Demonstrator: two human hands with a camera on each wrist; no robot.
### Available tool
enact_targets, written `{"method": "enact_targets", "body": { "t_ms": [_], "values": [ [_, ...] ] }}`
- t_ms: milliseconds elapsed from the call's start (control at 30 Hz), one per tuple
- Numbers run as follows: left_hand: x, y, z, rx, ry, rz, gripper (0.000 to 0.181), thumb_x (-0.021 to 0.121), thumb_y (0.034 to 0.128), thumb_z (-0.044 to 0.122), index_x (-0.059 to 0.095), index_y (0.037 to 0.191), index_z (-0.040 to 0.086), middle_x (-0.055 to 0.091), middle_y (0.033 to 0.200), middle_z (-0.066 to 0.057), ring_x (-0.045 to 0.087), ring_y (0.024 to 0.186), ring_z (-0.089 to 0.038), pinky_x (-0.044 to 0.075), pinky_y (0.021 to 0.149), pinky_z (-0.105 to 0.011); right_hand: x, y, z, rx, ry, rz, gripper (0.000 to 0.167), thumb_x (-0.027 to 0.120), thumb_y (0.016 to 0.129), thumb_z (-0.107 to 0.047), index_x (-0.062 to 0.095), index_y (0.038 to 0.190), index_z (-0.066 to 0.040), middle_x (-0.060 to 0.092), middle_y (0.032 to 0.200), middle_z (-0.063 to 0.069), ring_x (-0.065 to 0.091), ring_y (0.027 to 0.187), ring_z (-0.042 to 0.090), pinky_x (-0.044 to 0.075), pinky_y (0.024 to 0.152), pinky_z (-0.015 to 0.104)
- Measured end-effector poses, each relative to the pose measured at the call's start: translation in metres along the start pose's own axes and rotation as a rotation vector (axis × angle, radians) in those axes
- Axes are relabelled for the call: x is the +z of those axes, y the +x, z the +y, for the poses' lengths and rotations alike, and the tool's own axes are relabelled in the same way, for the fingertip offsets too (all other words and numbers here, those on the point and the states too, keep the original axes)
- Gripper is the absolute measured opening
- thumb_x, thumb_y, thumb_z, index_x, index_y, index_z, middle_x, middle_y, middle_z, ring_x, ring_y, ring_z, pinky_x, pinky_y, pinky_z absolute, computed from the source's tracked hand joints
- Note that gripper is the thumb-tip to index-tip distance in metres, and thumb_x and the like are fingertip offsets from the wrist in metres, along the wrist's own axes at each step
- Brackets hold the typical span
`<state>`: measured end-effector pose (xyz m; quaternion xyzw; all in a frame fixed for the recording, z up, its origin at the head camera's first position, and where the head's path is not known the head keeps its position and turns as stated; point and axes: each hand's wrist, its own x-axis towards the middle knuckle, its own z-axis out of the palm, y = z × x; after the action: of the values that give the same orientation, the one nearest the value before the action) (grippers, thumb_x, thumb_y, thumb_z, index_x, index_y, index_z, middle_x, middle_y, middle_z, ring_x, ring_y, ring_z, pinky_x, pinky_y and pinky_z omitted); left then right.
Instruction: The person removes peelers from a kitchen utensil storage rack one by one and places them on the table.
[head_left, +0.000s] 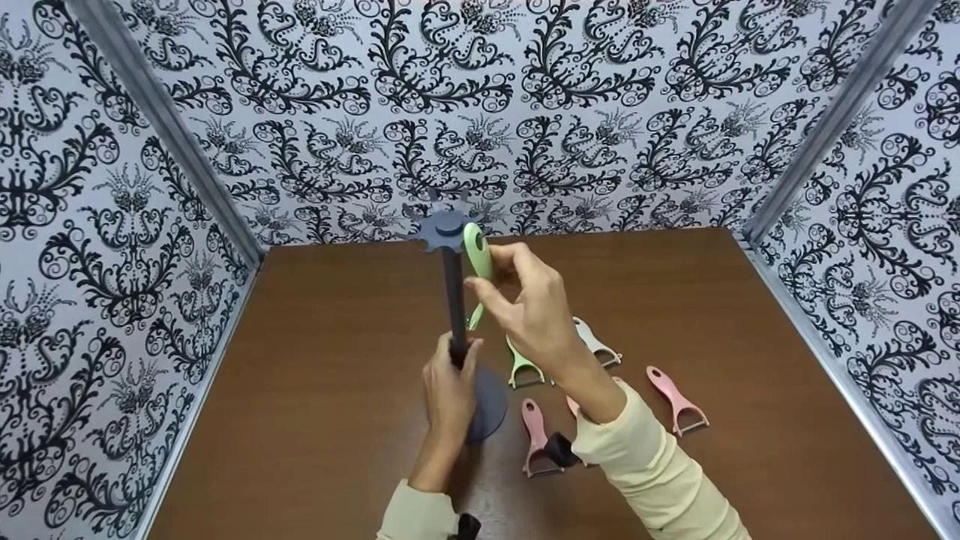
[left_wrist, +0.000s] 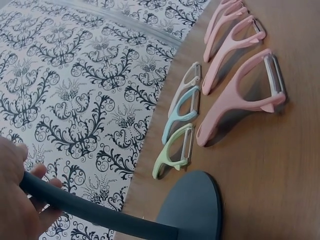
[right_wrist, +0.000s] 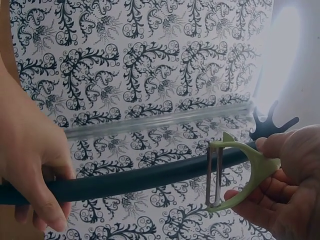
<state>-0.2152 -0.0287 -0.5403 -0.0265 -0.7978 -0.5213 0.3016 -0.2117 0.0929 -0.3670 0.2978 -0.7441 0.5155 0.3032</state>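
Observation:
A dark grey stand has a slim pole [head_left: 453, 292], a round base [head_left: 489, 409] and a ring of hooks [head_left: 442, 231] on top. My left hand [head_left: 451, 390] grips the pole low down, and the stand tilts. Between the thumb and fingers of my right hand [head_left: 536, 307] is a light green peeler [head_left: 478, 255], its holed handle end upward beside the hooks. In the right wrist view the blade end of this peeler [right_wrist: 257, 172] lies across the pole. I cannot tell whether a hook passes through the hole.
To the right on the brown table [head_left: 322, 360] lie another green peeler [head_left: 517, 356], a white peeler [head_left: 589, 334] and several pink peelers [head_left: 664, 384]. A blue peeler [left_wrist: 171, 124] shows in the left wrist view. Patterned walls [head_left: 450, 135] enclose the table's back and sides.

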Motion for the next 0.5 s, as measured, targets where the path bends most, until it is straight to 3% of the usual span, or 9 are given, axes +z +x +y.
{"method": "enact_targets", "body": {
  "t_ms": [133,300,500],
  "values": [
    [-0.0013,0.0003,0.0016,0.029,0.075,0.005,0.017,0.08,0.0907,0.02,0.073,0.097,0.006,0.075,0.083,-0.001,0.072,0.074,-0.024,0.054,0.065,-0.045,-0.0013,-0.0004,-0.0012,0.002,-0.016,-0.002,0.025,0.078,0.092,-0.005,0.064,0.109,0.007,0.068,0.091,0.011,0.063,0.077,0.02,0.054,0.068,0.028],
    [-0.0001,-0.0002,0.0026,0.066,0.181,0.007,0.014,0.078,0.0939,0.019,0.073,0.097,0.006,0.074,0.081,-0.007,0.073,0.072,-0.031,0.053,0.063,-0.049,-0.0037,-0.001,-0.0029,0.0,-0.04,-0.003,0.026,0.079,0.091,-0.005,0.065,0.109,0.007,0.067,0.088,0.01,0.063,0.075,0.018,0.053,0.066,0.028],
    [0.0005,-0.0005,0.0043,0.102,0.173,-0.008,0.01,0.072,0.0984,0.012,0.071,0.101,0.003,0.076,0.088,-0.011,0.074,0.076,-0.032,0.056,0.064,-0.048,-0.0053,-0.0019,-0.0044,-0.006,-0.065,-0.003,0.026,0.079,0.09,-0.005,0.066,0.11,0.006,0.068,0.087,0.009,0.062,0.075,0.018,0.051,0.062,0.03]
  ]
}}
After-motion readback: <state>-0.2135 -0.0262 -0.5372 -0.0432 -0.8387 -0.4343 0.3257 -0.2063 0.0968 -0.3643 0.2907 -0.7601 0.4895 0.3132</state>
